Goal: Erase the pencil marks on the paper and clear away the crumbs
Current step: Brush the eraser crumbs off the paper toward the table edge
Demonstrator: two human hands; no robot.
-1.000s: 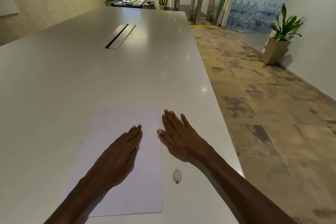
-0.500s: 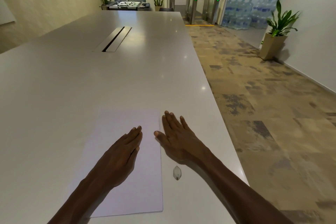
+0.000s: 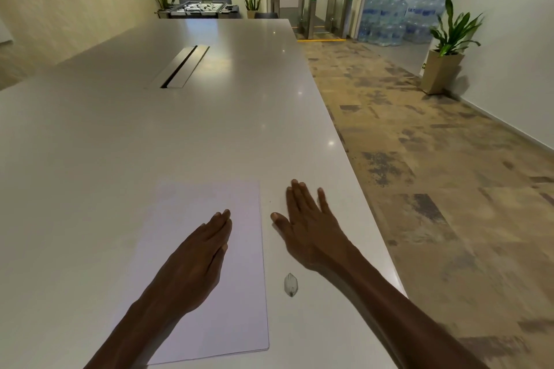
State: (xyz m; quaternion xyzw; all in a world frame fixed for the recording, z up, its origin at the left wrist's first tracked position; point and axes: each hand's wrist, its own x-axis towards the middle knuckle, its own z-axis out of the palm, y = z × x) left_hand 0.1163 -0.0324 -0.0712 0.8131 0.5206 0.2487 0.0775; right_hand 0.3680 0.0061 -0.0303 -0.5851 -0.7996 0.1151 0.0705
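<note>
- The left hand (image 3: 192, 263) lay flat on the pale rectangular sheet of paper (image 3: 236, 293), fingers straight and close together, pinning it near the near right corner of the long white table (image 3: 150, 144).
- The right hand (image 3: 305, 225) rested palm-down on bare table just beside the paper's right edge, fingers straight and a little spread, thumb pointing toward the sheet; it held nothing.
- The small, pale, grey-smudged eraser (image 3: 290, 284) lay loose on the table between the paper's right edge and the right forearm, touched by neither hand.
- From where I stood, no pencil marks showed on the sheet, which looked blank; any faint trace was too fine to tell.
- One or two tiny dark specks sat just ahead of the right thumb; whether they were crumbs, I couldn't say.
- My read: the rubbing looked done, and this was the crumb-clearing step, the flat right hand placed for a sweep.
- The next move would call for brushing outward toward the table's right edge, with the left hand keeping the paper from sliding.
</note>
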